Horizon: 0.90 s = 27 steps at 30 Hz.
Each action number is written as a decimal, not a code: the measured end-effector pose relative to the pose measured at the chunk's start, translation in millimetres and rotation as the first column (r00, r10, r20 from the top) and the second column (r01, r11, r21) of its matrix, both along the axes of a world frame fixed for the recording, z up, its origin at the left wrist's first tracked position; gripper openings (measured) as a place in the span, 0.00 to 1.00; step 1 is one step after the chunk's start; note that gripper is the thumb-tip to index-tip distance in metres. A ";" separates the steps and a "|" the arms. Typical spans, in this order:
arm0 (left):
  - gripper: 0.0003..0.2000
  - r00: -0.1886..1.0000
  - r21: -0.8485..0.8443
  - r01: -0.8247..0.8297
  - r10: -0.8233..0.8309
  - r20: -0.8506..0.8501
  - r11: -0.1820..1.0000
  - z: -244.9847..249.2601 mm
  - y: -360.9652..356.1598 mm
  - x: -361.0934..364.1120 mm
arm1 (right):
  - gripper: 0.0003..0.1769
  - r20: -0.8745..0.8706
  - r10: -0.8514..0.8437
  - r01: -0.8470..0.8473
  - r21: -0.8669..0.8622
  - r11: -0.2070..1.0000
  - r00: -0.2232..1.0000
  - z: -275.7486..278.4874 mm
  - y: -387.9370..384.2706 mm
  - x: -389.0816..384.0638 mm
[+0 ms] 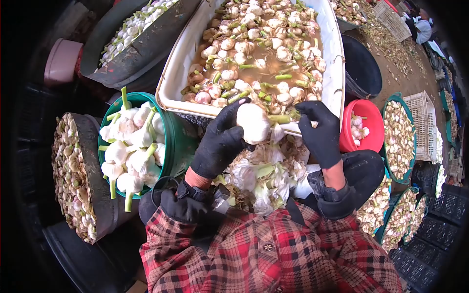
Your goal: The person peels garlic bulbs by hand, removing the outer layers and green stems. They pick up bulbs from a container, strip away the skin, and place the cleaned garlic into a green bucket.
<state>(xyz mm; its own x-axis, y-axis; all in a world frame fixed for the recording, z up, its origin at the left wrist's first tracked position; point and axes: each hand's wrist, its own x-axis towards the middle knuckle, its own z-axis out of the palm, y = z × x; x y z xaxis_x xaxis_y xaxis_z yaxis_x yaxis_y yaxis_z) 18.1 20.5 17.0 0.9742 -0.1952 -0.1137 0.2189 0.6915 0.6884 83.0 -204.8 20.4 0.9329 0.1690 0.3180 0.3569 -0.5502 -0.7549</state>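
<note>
My left hand (222,139), in a black glove, grips a large white garlic bulb (253,123) over the near rim of the white tub (166,97). The bulb's green stem (279,118) points right, and a strip of pale skin hangs below it. Just beyond the stem end is my right hand (320,129), also gloved, its fingers curled together; whether something small is pinched there is hidden. Beneath both hands, a heap of peeled garlic skins (264,178) lies in my lap. Unpeeled garlic bulbs (229,74) sit in brownish water inside the tub.
On my left stands a green bucket (181,141) piled with clean white bulbs. A red basin (348,128) with a few small bulbs is at my right. Farther right are garlic-filled baskets (398,139) and a cream crate (421,127). A dark bucket (361,66) stands behind the basin.
</note>
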 end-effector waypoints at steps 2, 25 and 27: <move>0.33 0.998 0.012 0.029 -0.029 -0.052 0.999 5.5 -0.7 1.3 | 0.11 0.067 0.167 -0.173 0.101 0.980 0.984 16.5 9.9 -6.8; 0.35 0.951 0.791 0.002 -0.246 0.187 0.612 -14.7 -6.0 -4.8 | 0.05 -0.004 0.233 -0.233 -0.020 0.972 0.973 -9.6 27.3 -27.0; 0.36 0.949 0.796 0.028 -0.267 0.169 0.605 -13.7 -6.2 -5.0 | 0.05 -0.104 0.260 -0.256 0.054 0.965 0.960 -13.9 23.6 -25.3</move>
<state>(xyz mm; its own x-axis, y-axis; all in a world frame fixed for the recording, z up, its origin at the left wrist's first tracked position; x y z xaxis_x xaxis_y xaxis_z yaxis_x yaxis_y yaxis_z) 13.1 14.3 3.3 0.9546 -0.2923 -0.0566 0.0105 -0.1569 0.9876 57.7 -181.2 6.5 0.8886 0.3981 0.2278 0.3971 -0.4192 -0.8164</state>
